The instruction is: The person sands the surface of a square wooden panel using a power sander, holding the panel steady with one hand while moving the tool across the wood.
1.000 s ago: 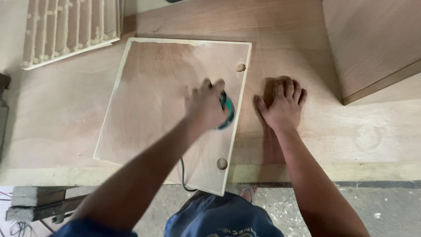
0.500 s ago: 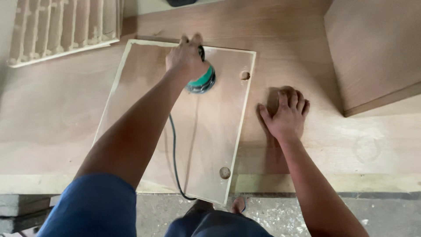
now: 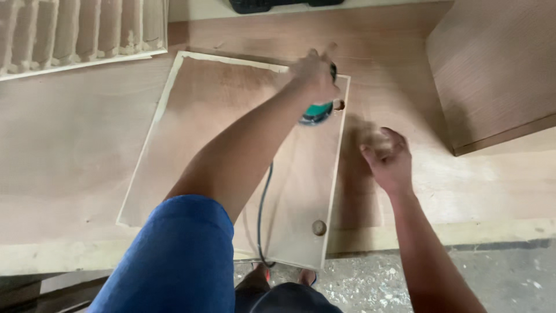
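A rectangular plywood panel (image 3: 191,133) with pale edges and two round holes near its right edge lies flat on a wooden workbench (image 3: 63,156). My left hand (image 3: 315,75) grips a teal power sander (image 3: 317,111) pressed on the panel's far right corner, beside the upper hole. Its dark cord (image 3: 260,220) runs back across the panel toward me. My right hand (image 3: 387,155) hovers blurred just above the bench, right of the panel, fingers loosely curled and holding nothing.
A pale slatted wooden frame (image 3: 75,32) lies at the far left. A brown wooden board (image 3: 492,64) rests at the far right. A dark case (image 3: 272,4) sits at the far edge. Dusty concrete floor (image 3: 463,278) lies below the bench's front edge.
My left hand has pushed the sander from the panel's middle to its far right corner. My right hand has lifted off the bench and its fingers have curled.
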